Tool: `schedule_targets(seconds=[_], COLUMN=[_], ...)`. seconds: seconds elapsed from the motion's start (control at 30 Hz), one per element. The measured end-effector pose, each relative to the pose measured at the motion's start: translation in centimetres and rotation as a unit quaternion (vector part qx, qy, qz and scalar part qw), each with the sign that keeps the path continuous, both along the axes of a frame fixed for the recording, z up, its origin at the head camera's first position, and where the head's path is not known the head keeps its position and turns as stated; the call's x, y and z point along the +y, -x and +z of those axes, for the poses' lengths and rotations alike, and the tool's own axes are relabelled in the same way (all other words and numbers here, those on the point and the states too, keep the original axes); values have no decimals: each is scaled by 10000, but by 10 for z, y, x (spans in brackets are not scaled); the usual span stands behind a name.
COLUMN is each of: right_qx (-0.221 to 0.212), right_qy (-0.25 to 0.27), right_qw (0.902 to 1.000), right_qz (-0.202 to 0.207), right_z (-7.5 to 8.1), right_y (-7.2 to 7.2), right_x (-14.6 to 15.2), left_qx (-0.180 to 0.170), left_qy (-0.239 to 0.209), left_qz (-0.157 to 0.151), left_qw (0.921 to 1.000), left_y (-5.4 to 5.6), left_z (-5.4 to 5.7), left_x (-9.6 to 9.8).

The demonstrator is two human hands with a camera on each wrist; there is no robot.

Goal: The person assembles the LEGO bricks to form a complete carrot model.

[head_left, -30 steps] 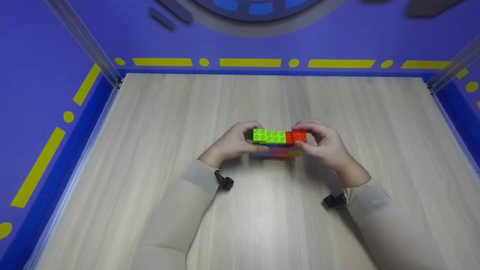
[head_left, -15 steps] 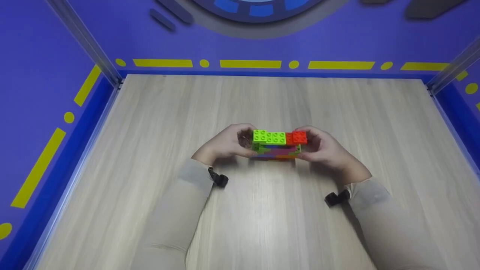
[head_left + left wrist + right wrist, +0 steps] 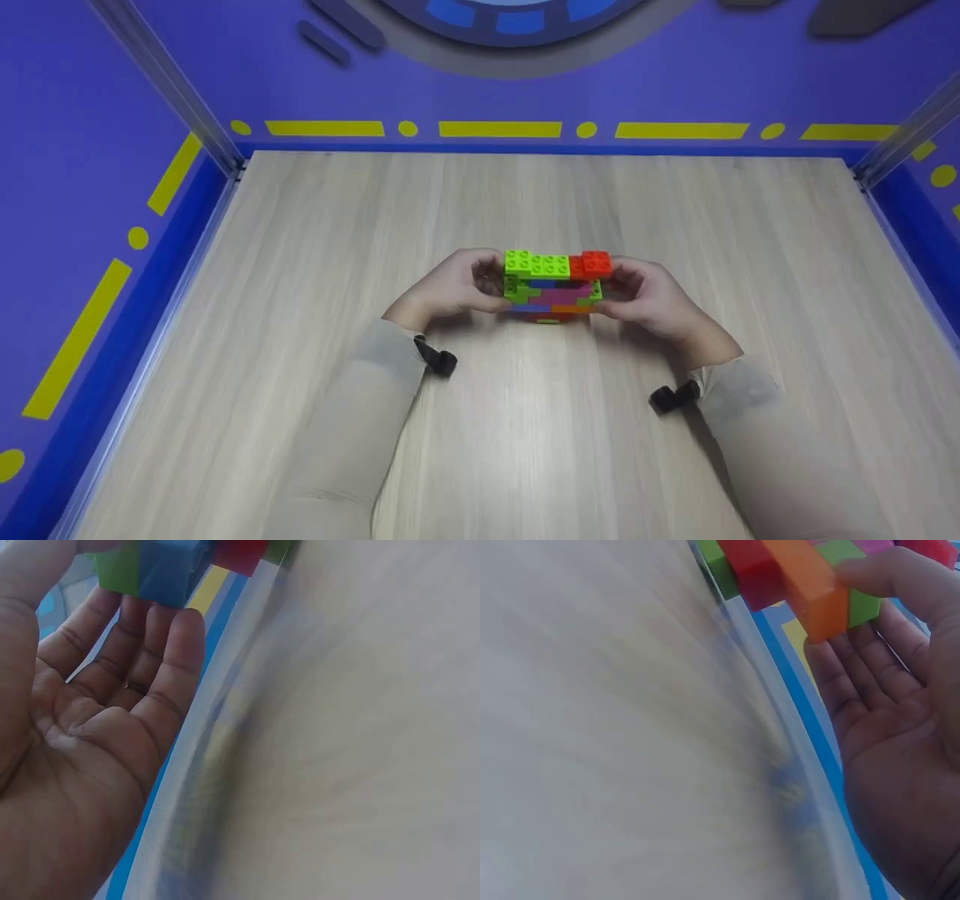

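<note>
A structure of toy building bricks stands between both hands in the head view. Its top row has lime bricks [image 3: 550, 266] on the left and red ones [image 3: 597, 263] on the right, with a pink brick [image 3: 559, 298] and other colours lower down. The left hand [image 3: 454, 285] grips its left side, thumb in front; in the left wrist view, fingertips lie against a blue brick [image 3: 169, 574]. At the opposite side the right hand [image 3: 652, 296] pinches it, and the right wrist view has the thumb by an orange brick [image 3: 817, 604]. Whether the base touches the table is unclear.
A pale wood-grain table [image 3: 525, 435] lies beneath the hands. Blue walls [image 3: 510, 97] with yellow dashes close off the back and sides. Black straps [image 3: 439, 360] show at the cuffs of the beige sleeves.
Both hands have slid down from the top row to the structure's lower sides. The structure now shows more of its front, its top row having shifted slightly away.
</note>
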State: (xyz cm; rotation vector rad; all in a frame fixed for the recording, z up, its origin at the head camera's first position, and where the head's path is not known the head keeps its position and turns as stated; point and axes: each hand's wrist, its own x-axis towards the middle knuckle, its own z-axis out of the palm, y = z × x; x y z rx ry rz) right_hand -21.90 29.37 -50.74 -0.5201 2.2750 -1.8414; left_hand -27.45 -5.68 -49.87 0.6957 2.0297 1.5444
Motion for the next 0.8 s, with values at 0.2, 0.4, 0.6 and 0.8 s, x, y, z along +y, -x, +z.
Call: schedule_targets(seconds=[0.2, 0.4, 0.6, 0.8], right_qx=[-418, -638, -878, -1122], right_qy=[180, 429, 749, 725], right_qw=[9966, 9873, 9736, 9608], right_qz=[-685, -1393, -1969, -2431], right_z=[1, 3, 4, 5], right_y=[1, 1, 0, 0], right_x=[-5, -9, -15, -24], left_qx=[219, 27, -178, -220], left_qy=[-65, -544, -692, -795], left_qz=[502, 1096, 1810, 2462], left_qw=[9985, 9925, 9809, 9657], left_y=[1, 1, -2, -5], left_z=[-3, -6, -5, -4], left_x=[2, 10, 19, 30])
